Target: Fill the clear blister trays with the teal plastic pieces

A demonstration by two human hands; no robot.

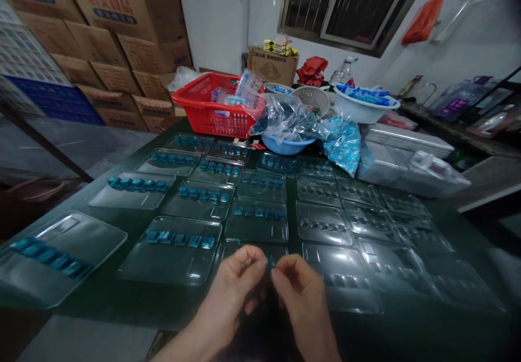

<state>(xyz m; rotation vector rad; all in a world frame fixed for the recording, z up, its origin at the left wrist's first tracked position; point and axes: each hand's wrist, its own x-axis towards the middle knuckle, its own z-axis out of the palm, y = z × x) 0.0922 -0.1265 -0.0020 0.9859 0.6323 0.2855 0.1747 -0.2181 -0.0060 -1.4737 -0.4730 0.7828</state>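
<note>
Landmark: a red plastic basket (211, 109) at the far side of the table, and here we go, everything is called from there.
Left tray: toward the person from the red plastic basket and to the left, a clear blister tray (61, 259) carries a row of teal pieces (49, 256).
Left hand: the left hand (230, 286) is up, well in front of the red plastic basket, thumb and fingertips pressed together.
Grip: a tiny teal bit (272, 262) sits right between the two hands, seemingly at the right fingertips, though it's too small to say for sure who has it.
Right hand: the right hand (301, 297) pinches inward, thumb and forefinger closed, over an empty-looking clear tray (336, 267).
Right side: beyond that, right of the red plastic basket, a white bowl (364, 109) holds blue packets, and silver-wrapped packs (407, 158) are piled just in front of it.
</note>
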